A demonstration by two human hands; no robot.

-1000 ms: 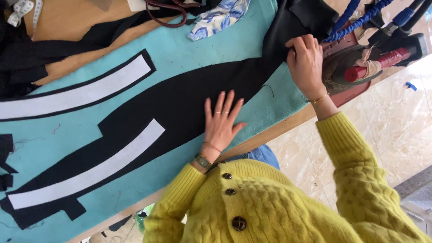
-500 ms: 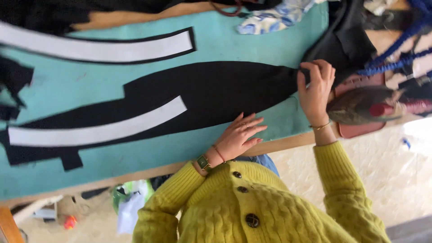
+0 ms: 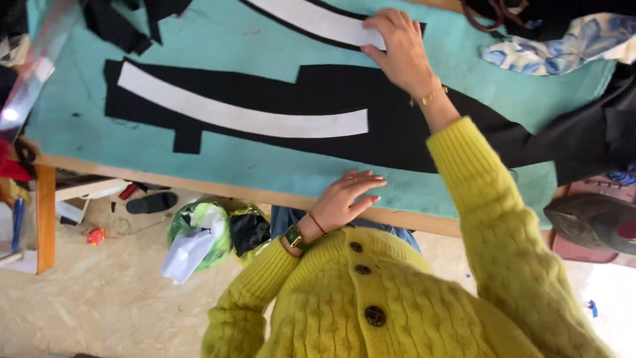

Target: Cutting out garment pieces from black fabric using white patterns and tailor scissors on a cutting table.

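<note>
The right hand [image 3: 397, 50] is reaching across the teal mat [image 3: 73, 126] and pressing flat, fingers together, on the end of the far white strip [image 3: 318, 20]; it is not gripping anything, only lying on top of the strip. That strip is resting on black cloth at the mat's far edge. The left hand [image 3: 344, 199] is lying open, fingers spread a little, on the mat's near edge, holding nothing, just beside the wooden table rim [image 3: 199, 185].

Between the two hands, a long black fabric piece [image 3: 397, 126] is lying across the middle of the mat, and a second curved white strip [image 3: 238, 116] is lying on it, well apart from the right hand. Past the mat's right end, a dark iron [image 3: 589, 222] is sitting, probably on a reddish pad, though the view there is cut off. Beyond the mat's far right corner, a blue-flowered cloth [image 3: 563, 46] is lying crumpled.
</note>
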